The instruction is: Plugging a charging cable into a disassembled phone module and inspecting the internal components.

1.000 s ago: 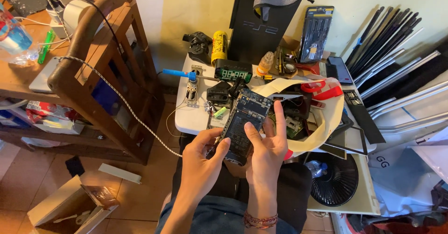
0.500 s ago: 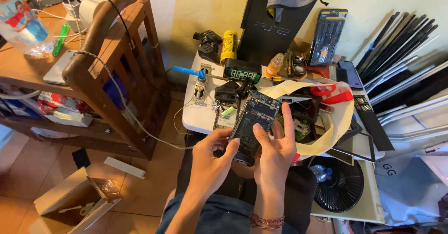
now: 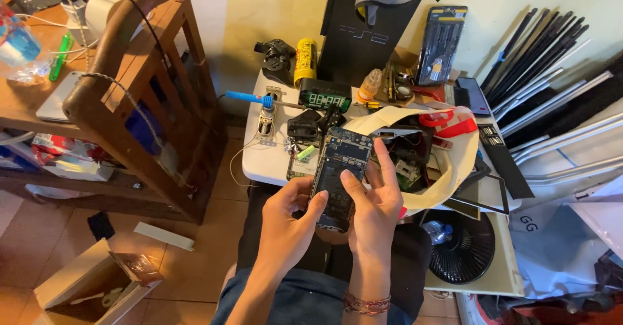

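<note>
Head view, looking down. Both hands held an opened phone (image 3: 339, 177), its back cover off and its blue-green circuit board facing up, in the air just in front of the near edge of a small white table (image 3: 263, 159) and above the person's lap. The left hand (image 3: 290, 224) gripped the phone's lower left side, fingers curled beneath it and the thumb pressed on the board's left edge. The right hand (image 3: 375, 209) clasped the right side, fingers extended upward along that edge, the thumb laid across the middle of the board; a braided bracelet (image 3: 366, 302) circled its wrist. On the table, a blue-handled soldering iron (image 3: 250, 97) lay near the left edge, a digital clock (image 3: 324, 93) with green digits stood toward the far edge, and a yellow can (image 3: 305, 60) stood at the far left corner beside a black game controller (image 3: 278, 58). A black game console (image 3: 366, 30) stood upright against the wall behind the table. A white bowl (image 3: 454, 169) holding loose electronic parts occupied the right side. A wooden chair (image 3: 139, 98) stood left of the table; a cardboard box (image 3: 91, 286) lay on the tiled floor below.
</note>
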